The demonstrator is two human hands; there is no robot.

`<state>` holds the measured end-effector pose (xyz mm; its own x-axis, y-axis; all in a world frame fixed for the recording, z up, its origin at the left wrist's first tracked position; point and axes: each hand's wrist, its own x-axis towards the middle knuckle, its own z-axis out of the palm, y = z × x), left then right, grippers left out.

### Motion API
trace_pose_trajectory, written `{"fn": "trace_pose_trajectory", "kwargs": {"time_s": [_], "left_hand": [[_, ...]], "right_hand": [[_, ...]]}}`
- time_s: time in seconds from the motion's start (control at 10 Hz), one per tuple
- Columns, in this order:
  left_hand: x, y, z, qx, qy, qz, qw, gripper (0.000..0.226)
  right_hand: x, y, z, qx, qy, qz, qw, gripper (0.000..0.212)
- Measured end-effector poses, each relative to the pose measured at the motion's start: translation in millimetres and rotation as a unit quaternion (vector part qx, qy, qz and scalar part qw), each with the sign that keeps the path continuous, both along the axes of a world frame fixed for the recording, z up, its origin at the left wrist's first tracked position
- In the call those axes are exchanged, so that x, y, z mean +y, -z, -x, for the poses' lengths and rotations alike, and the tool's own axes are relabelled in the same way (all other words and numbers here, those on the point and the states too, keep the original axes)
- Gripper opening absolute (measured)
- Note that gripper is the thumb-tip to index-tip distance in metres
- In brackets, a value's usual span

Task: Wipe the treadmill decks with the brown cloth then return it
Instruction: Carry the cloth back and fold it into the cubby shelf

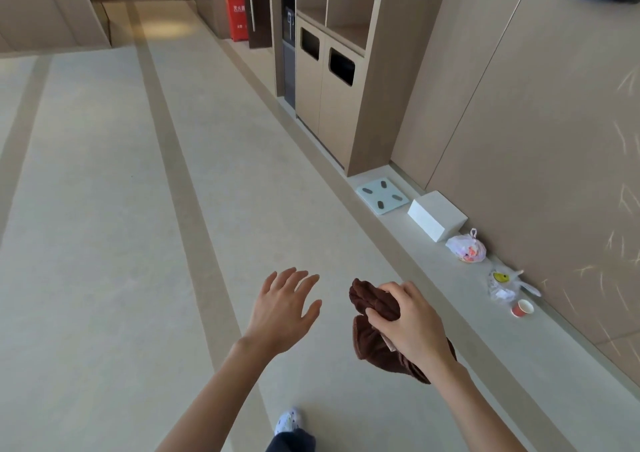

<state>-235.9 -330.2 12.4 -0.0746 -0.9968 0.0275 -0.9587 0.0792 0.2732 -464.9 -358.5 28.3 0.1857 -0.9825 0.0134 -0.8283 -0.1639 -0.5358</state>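
The right hand (414, 323) gripped a bunched dark brown terry cloth (375, 334), its fingers (381, 314) curled and clamped on the folds, so that the cloth hung in the air above the pale beige floor (104, 209), part of it drooping below the wrist. The left hand (284, 309) was held out just beside it, apart from the cloth, palm down, its fingers spread and holding nothing.

Along the right wall ran a low pale ledge (433, 264). On it lay a white glass bathroom scale (382, 195), next a white rectangular box (437, 215), then a knotted clear plastic bag with pink and orange contents (466, 249), a second crumpled clear bag with a yellow patch (502, 285), and a small red paper cup (522, 308). Farther back stood a tan cabinet with two dark bin openings (329, 81) and a red fire-equipment box (236, 16). A white patterned shoe (288, 421) showed at the bottom edge.
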Motion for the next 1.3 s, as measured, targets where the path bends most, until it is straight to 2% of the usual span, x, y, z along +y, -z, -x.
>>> {"fn": "trace_pose_trajectory", "kwargs": {"time_s": [0.2, 0.5, 0.9, 1.3], "left_hand": [[-89.9, -3.7, -32.3, -0.011, 0.014, 0.002, 1.0, 0.05], [-206.0, 32.1, -37.6, -0.007, 0.013, -0.037, 0.999, 0.052], [-435.4, 9.8, -24.8, 0.012, -0.043, 0.006, 0.999, 0.049], [-571.9, 23.9, -73.4, 0.016, -0.057, -0.005, 0.998, 0.048]], "right_hand": [[-80.2, 0.5, -27.4, -0.004, 0.017, 0.002, 1.0, 0.032], [-212.2, 26.5, -36.4, -0.003, 0.006, -0.035, 0.999, 0.033], [-465.8, -0.8, -31.2, 0.0, -0.06, -0.028, 0.998, 0.032], [-597.9, 29.7, -77.5, -0.009, -0.076, -0.05, 0.996, 0.033]]}}
